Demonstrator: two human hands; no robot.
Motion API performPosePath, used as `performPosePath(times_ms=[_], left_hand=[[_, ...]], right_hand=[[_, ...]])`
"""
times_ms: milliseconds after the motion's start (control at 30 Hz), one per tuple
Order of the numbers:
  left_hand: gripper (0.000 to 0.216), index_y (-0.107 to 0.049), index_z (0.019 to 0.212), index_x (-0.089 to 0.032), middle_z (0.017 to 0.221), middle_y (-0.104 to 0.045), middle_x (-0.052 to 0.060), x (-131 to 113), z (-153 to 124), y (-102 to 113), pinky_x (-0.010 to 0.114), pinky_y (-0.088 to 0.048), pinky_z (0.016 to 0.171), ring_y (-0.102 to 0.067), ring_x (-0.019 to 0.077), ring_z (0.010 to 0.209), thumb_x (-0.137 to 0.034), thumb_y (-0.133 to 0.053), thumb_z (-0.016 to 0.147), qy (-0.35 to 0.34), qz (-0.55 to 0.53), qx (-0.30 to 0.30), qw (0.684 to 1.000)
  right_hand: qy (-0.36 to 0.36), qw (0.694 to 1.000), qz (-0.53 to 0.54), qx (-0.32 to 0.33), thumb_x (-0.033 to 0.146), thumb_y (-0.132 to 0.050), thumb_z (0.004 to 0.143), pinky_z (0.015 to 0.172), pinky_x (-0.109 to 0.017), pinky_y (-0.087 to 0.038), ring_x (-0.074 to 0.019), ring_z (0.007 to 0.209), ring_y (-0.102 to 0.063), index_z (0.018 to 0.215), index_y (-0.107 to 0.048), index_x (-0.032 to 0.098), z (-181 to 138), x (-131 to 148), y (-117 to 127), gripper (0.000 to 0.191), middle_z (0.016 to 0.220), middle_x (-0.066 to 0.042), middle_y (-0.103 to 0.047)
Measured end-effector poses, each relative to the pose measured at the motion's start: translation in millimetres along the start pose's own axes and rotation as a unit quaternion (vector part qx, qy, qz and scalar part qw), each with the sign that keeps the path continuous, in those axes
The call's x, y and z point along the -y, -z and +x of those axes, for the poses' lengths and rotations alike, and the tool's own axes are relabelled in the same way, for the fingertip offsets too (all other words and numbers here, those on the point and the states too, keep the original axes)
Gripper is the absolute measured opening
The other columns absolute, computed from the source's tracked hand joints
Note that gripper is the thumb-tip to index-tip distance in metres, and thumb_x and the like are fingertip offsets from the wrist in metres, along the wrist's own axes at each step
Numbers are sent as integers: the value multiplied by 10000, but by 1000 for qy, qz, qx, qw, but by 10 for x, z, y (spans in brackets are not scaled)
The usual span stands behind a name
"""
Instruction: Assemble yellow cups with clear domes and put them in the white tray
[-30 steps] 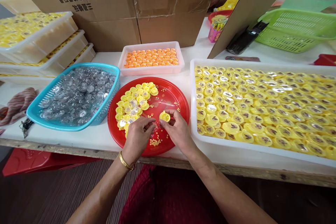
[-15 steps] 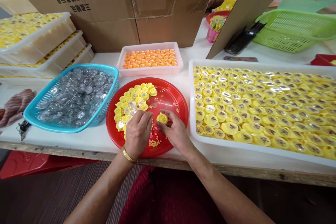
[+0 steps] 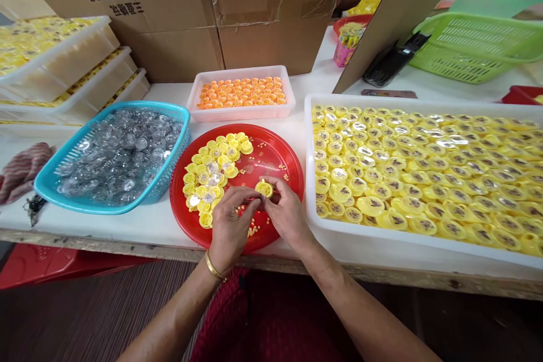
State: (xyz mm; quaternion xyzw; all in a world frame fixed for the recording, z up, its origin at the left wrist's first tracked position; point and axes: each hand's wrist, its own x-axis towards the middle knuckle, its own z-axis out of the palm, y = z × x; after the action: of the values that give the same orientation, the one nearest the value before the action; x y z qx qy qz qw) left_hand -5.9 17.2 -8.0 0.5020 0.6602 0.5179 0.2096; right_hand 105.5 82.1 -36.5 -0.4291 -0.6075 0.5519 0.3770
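Over a round red tray (image 3: 278,150), my right hand (image 3: 289,216) pinches a small yellow toy cup (image 3: 263,188), its open top facing up. My left hand (image 3: 229,223) is closed, thumb and fingertips pressed together against the near side of that cup. Whatever it may pinch is too small to make out. Beneath and left of the hands, several similar yellow cups (image 3: 206,219) crowd the tray's left half, some with shiny clear pieces on them. Tiny yellow and pink pellets (image 3: 253,230) lie scattered on the tray, partly hidden by my hands.
A blue basket (image 3: 91,207) of clear plastic pieces stands left. Behind is a white tray (image 3: 241,115) of orange cups. At right lies a large white tray (image 3: 311,181) of yellow cups. Cardboard (image 3: 267,48) walls the back; stacked tubs (image 3: 63,54) stand back left.
My left hand has moved right and slightly nearer me, its fingertips now meeting the yellow cup. The right hand has barely shifted and still holds the cup.
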Motion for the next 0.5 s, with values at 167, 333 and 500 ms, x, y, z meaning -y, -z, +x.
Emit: performPosePath(times_ms=[167, 333, 500], left_hand=[[342, -653, 1079, -170, 832, -699, 34, 46, 61, -22, 267, -525, 675, -647, 140, 702, -275, -692, 756, 166, -142, 24, 976], [255, -689, 865, -136, 733, -681, 22, 29, 72, 6, 222, -484, 591, -605, 109, 630, -288, -758, 673, 225, -219, 32, 949], [244, -626, 775, -147, 688, -634, -16, 28, 55, 88, 188, -454, 550, -560, 76, 588, -285, -791, 659, 213, -305, 15, 928]], right_hand=[[5, 1000, -7, 1, 293, -593, 804, 748, -327, -562, -212, 834, -650, 1130, -583, 183, -5, -3, -5, 344, 979, -64, -657], [4, 1000, -6, 6, 323, -617, 802, 741, -331, -560, -215, 817, -648, 1128, -586, 181, -13, 13, -8, 357, 938, -58, -656], [-4, 1000, -15, 12, 388, -657, 803, 655, -315, -562, -215, 759, -640, 1134, -587, 188, -9, 15, -8, 392, 869, -44, -652]])
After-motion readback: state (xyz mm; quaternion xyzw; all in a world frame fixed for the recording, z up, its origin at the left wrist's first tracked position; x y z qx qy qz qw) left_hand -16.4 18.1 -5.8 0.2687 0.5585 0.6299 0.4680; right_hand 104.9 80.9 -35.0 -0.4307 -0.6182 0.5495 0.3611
